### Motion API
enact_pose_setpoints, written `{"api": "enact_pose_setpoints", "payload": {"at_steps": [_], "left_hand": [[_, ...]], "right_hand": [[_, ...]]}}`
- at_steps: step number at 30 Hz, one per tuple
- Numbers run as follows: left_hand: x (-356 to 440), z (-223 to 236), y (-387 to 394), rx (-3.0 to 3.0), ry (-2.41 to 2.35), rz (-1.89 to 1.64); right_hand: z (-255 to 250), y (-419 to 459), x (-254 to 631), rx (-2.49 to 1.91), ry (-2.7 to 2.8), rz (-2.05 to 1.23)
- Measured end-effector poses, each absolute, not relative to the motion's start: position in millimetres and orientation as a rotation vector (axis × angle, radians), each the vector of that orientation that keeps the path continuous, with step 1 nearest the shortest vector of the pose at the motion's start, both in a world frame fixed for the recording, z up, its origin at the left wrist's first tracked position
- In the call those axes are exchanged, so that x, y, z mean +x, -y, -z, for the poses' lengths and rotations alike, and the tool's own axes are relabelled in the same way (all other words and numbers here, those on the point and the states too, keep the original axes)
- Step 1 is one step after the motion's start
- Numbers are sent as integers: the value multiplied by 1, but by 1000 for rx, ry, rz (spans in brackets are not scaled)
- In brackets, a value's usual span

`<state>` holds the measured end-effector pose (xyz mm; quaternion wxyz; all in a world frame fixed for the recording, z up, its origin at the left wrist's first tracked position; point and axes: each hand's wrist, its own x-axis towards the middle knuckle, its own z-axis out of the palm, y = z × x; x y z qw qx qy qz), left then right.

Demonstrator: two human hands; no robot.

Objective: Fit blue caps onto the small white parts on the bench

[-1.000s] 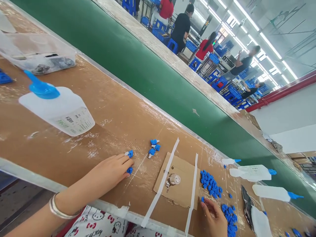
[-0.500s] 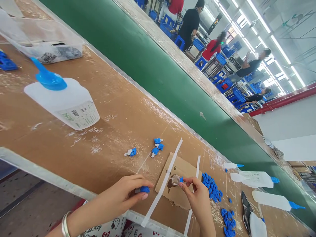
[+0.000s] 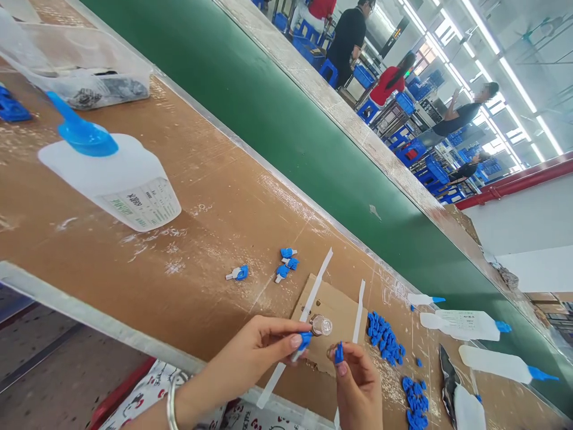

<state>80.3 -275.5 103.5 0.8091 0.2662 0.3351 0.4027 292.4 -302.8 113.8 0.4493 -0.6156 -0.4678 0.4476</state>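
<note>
On the brown desk [image 3: 215, 239], near side, my left hand [image 3: 255, 364] pinches a blue plastic clip [image 3: 304, 341] just beside a clear glass jar [image 3: 321, 325] on flat cardboard [image 3: 333, 301]; my right hand [image 3: 356, 385] pinches a small blue plastic piece [image 3: 339, 353].

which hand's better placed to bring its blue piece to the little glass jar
Probably the right hand: it holds a small blue plastic piece upright just below the glass jar. The left hand is as close, but its blue piece has its white end pointing away from the jar.
</note>
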Motion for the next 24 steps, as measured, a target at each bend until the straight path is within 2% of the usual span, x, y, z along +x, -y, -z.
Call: {"api": "enact_pose_setpoints", "payload": {"at_steps": [5,10,17,21,24], "left_hand": [[107,-109,283,412,-601,-823],[109,-110,287,386,-622,-761],[108,-110,290,541,-671,-671],[99,-101,288,996,-983,-780],[83,-87,276,1410,-1215,-907]], "right_hand": [[-120,321,266,-1447,960,-1100],[-133,324,258,-1468,1044,-1004],[-121,337,254,-1538,1507,-586],[-110,340,275,-1579,1609,-582],[-98,329,323,-1895,1410,-474]]}}
